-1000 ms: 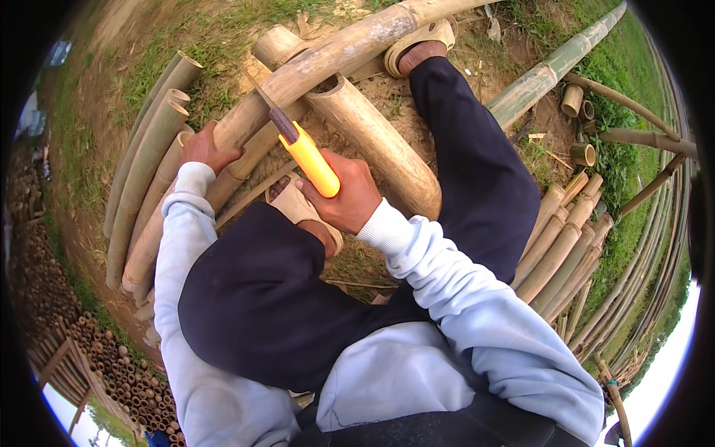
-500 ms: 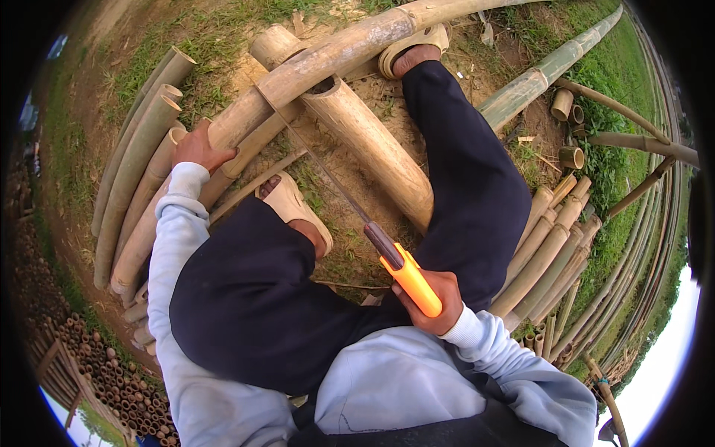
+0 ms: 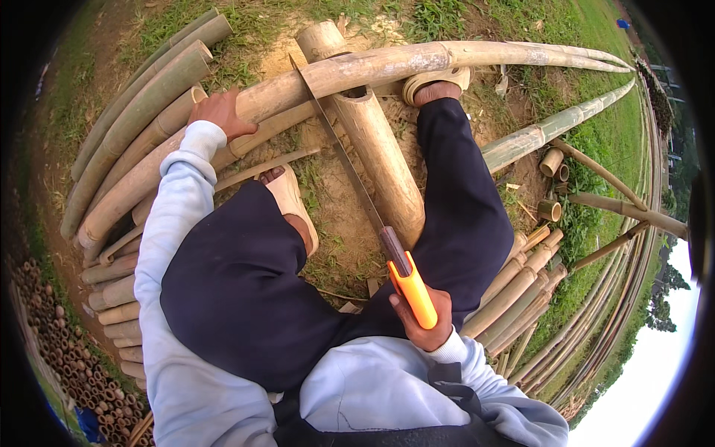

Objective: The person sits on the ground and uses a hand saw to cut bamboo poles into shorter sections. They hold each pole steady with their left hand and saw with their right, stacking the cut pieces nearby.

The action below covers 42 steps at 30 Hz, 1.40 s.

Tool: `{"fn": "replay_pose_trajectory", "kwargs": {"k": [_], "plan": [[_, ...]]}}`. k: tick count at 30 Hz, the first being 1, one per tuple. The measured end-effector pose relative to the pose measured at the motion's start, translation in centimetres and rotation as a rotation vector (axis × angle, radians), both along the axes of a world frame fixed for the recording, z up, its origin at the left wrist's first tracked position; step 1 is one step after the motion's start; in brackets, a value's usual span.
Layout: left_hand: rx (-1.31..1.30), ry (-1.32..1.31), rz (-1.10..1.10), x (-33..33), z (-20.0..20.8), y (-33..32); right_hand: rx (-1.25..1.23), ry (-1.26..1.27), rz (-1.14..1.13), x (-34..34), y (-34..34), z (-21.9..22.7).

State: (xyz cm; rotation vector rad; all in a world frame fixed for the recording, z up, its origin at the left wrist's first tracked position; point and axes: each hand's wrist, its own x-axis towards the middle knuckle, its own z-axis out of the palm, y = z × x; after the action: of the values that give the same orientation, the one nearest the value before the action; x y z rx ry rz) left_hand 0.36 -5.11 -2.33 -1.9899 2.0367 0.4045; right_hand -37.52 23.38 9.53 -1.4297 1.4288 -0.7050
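A handsaw [image 3: 346, 160] runs from near my lap up to a long tan bamboo pole [image 3: 387, 63]. My right hand [image 3: 430, 319] is closed around its orange handle. The thin blade lies across the pole, its tip showing past the far side. My left hand [image 3: 220, 113] grips the pole to the left of the blade, thumb pointing right. A thick, short bamboo log [image 3: 380, 156] slopes beneath the pole, between my legs. How deep the blade sits in the pole I cannot tell.
My sandalled left foot [image 3: 283, 194] stands left of the log; my other sandal [image 3: 439, 78] is beyond the pole. Cut bamboo lengths [image 3: 175, 74] lie at left, more [image 3: 514, 290] at right. A greenish pole [image 3: 551, 130] and a wooden frame [image 3: 618, 205] stand to the right.
The saw has been pushed forward: its tip now shows beyond the pole's far side. The blade stands at a steeper angle. My left hand keeps its grip, and the whole view has shifted somewhat.
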Motion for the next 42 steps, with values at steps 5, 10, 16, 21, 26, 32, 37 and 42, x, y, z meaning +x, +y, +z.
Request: {"fn": "replay_pose_trajectory", "kwargs": {"k": [5,10,16,21,26,32,37,42], "plan": [[-0.007,0.020,0.003,-0.4,-0.1,-0.2,-0.065,-0.053,-0.018,4.7,-11.3,-8.0],[0.010,0.010,-0.005,0.0,0.8,-1.0,-0.115,-0.081,-0.026,6.4,-13.7,-9.5],[-0.063,0.001,0.011,0.2,-0.1,0.2,0.034,0.056,0.042,-0.5,0.5,-0.2],[-0.045,0.016,-0.010,-1.0,0.4,-0.4,-0.084,-0.064,-0.054,5.9,-12.5,-8.9],[-0.058,0.028,-0.051,-0.4,1.0,-0.5,-0.043,-0.129,-0.030,6.9,-15.0,-8.2],[-0.034,0.013,0.007,-0.5,0.8,0.7,0.106,0.061,0.005,-0.7,0.9,0.1],[0.015,0.022,0.020,-0.8,1.2,0.2,-0.092,0.025,-0.003,5.2,-11.5,-4.7],[-0.008,0.046,-0.010,-0.6,0.7,0.1,-0.009,-0.041,-0.013,7.1,-15.9,-4.6]]}}
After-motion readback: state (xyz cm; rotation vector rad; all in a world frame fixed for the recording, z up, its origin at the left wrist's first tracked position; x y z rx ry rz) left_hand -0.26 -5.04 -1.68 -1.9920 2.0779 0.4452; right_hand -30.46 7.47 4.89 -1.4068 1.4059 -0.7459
